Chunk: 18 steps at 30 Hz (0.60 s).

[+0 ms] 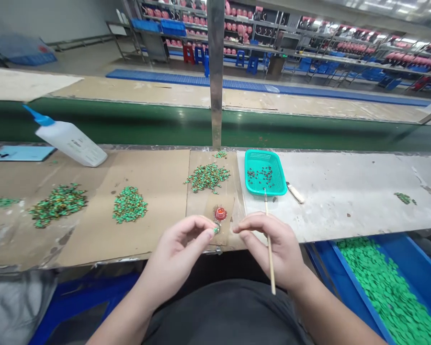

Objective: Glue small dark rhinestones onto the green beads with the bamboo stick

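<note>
My left hand (pixel 181 249) pinches a small green piece (pixel 216 230) between thumb and forefinger, close to the table's front edge. Facing it, my right hand (pixel 275 247) has a thin wooden stick (pixel 271 268) tucked among its fingers, with the stick's far end over the teal basket. The thumb and forefinger of that hand come together; whether something tiny is between them I cannot tell. Just beyond my fingertips sits a small round pot of red stuff (pixel 220 213). A pile of small green and gold-brown pieces (pixel 208 177) lies behind it.
A teal basket (pixel 283 187) holds tiny dark pieces, with a pale-handled tool (pixel 295 193) beside it. More piles (pixel 130 205) lie leftward, before a white glue bottle (pixel 73 143) and a light blue phone (pixel 21 153). A metal post (pixel 216 76) stands ahead; a blue bin (pixel 359 287) sits low right.
</note>
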Available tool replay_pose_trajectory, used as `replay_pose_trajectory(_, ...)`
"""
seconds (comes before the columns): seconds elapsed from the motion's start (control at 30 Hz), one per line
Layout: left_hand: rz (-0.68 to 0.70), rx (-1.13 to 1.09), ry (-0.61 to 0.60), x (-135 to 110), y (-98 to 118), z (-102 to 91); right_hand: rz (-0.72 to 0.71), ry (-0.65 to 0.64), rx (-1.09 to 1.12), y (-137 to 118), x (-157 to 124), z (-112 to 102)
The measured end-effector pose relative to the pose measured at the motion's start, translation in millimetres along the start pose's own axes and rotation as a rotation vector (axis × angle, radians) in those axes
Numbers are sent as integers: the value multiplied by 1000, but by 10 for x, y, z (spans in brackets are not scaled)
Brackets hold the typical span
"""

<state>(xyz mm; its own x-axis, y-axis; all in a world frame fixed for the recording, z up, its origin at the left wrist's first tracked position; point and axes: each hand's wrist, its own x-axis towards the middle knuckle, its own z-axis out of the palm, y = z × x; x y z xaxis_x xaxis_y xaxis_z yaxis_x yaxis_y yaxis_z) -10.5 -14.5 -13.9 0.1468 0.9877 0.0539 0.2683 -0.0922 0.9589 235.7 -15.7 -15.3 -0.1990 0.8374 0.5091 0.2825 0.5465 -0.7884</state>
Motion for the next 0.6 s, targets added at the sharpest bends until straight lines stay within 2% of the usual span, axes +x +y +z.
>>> replay_pose_trajectory(0.1, 37, 173, 122, 368, -263, -131, 95, 34, -33, 83, 67, -97)
replay_pose_trajectory(0.17, 80, 293, 175, 664, -431, -173, 102, 10, -66, 143, 144, -145)
replay_pose_trajectory(0.27, 130, 452, 174, 1098, -640, -160, 47, -56, -120, 255, 342, -174)
replay_pose_trajectory(0.37, 137, 585, 142, 1431, -767, -97, 2, -109, -140, 349, 650, -173)
replay_pose_trajectory(0.5, 77, 677, 81, 1585, -750, -81, 37, -211, -108, 358, 1036, -207)
replay_pose_trajectory(0.6, -10, 705, 73, 1478, -697, -310, 120, -298, -28, 409, 1089, -322)
